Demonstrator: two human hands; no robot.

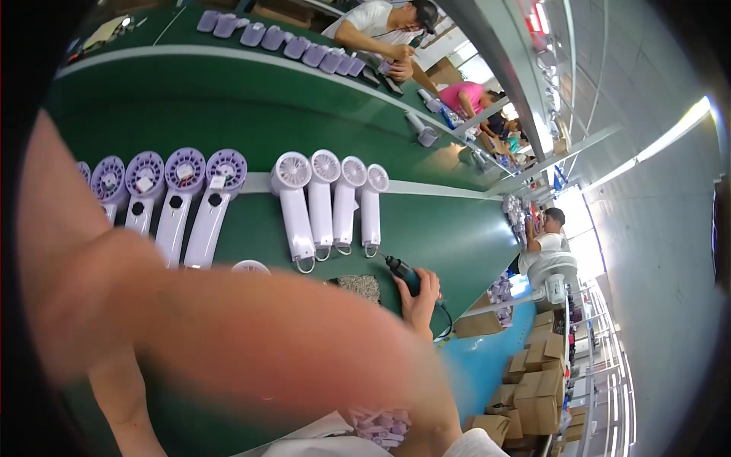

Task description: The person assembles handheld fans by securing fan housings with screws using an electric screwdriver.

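My right hand (420, 298) is closed around a dark electric screwdriver (403, 276), whose thin tip points up and left. The tip is close to the lower end of a pale handheld fan (371, 209), the rightmost in a row of several such fans with round grilles and wire loops. My left hand (259, 335) is raised very near the camera, large and blurred, and covers much of the lower left. Whether it holds anything cannot be made out. Behind it lie several lilac open fan housings (183, 179) with wires and small white parts in their heads.
A pile of small metal screws (359, 288) lies left of my right hand. Partly hidden, a round white grille (251, 266) shows behind my left hand. Lilac pieces (381, 426) lie near my lap. Co-workers (377, 34) sit across the green bench. Cardboard boxes (539, 396) stand at right.
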